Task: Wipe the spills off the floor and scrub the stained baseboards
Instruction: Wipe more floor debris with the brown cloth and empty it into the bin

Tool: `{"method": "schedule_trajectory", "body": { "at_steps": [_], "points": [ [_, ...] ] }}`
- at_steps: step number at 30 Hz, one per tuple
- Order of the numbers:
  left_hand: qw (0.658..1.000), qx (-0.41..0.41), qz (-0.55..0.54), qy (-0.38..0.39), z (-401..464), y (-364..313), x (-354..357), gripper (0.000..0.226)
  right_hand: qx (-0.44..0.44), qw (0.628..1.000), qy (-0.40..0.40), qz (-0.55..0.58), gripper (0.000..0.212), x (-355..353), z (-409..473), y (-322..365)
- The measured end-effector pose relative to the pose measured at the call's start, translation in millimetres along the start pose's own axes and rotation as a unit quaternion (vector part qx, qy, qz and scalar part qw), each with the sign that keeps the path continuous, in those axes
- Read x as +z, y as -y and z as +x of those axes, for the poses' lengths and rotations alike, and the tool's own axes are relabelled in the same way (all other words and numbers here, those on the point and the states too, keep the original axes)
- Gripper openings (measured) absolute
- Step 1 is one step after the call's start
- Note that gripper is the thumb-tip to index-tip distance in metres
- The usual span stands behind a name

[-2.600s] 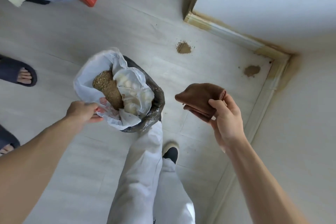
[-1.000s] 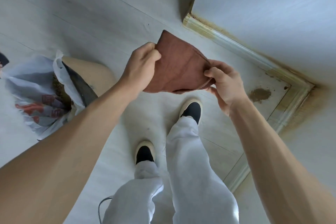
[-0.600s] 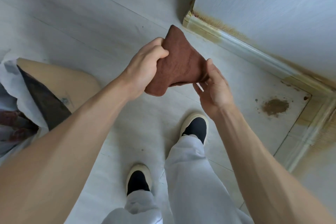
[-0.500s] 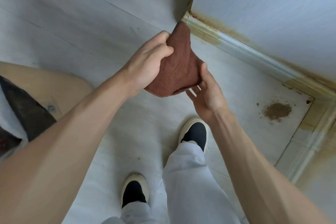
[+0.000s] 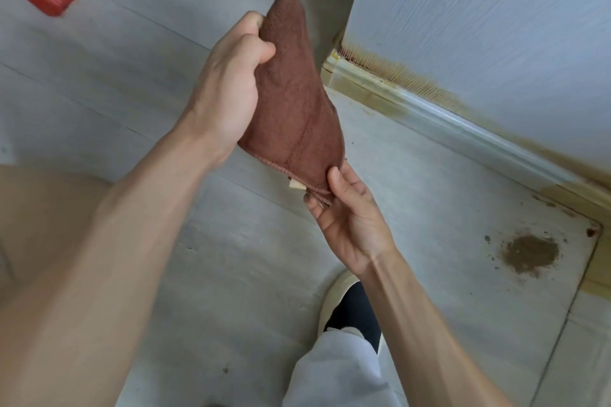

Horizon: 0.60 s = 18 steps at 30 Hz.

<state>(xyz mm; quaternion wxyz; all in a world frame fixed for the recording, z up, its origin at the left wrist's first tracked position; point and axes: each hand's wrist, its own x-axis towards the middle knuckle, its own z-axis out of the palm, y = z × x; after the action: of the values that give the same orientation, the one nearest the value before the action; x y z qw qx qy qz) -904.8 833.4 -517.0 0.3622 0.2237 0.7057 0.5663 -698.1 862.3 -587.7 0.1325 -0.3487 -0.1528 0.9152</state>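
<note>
Cloth (image 5: 294,99), brown terry, folded: held in the air above the floor (image 5: 115,92). Upper part is gripped by the curled left hand (image 5: 228,89); bottom hem is pinched by the right hand (image 5: 347,218). Judged soft, light, limp; best bunched into a pad. Spill (image 5: 530,253) and stained baseboard (image 5: 439,116) lie nearby, untouched.

A single head-worn wide-angle camera looks steeply down from standing height, close over the person's forearms, toward the pale grey plank floor (image 5: 139,53). It faces a room corner, where the stained cream baseboard (image 5: 463,129) runs along the upper right, bent by lens distortion.
</note>
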Motion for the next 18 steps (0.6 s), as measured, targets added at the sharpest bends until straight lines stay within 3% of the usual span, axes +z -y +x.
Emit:
{"method": "schedule_trajectory", "body": {
  "at_steps": [3, 7, 12, 15, 18],
  "points": [
    [1.0, 0.0, 0.0, -0.007, -1.2, 5.1, 0.0, 0.026, 0.002, 0.999, 0.022, -0.026, 0.048, 3.4, -4.3, 1.3],
    [0.999, -0.017, -0.041, -0.013, -4.6, 6.0, -2.4, 0.028, -0.054, 0.993, -0.041, -0.094, 0.069, 6.8, -8.0, 8.5],
    [0.999, -0.008, -0.043, -0.007, -9.9, -0.7, 2.1, 0.026, -0.102, 0.976, -0.062, -0.182, 0.032, 16.5, -12.0, 2.9],
    [1.0, 0.002, -0.019, -0.015, -14.7, -2.6, 2.0, 0.033, -0.091, 0.981, -0.056, -0.16, 0.031, 19.5, -13.4, 1.3],
    [0.999, 0.012, -0.013, -0.042, -18.6, -2.8, -3.2, 0.029, -0.066, 0.992, -0.023, -0.109, 0.017, 22.5, -13.3, 0.0]
  ]
}}
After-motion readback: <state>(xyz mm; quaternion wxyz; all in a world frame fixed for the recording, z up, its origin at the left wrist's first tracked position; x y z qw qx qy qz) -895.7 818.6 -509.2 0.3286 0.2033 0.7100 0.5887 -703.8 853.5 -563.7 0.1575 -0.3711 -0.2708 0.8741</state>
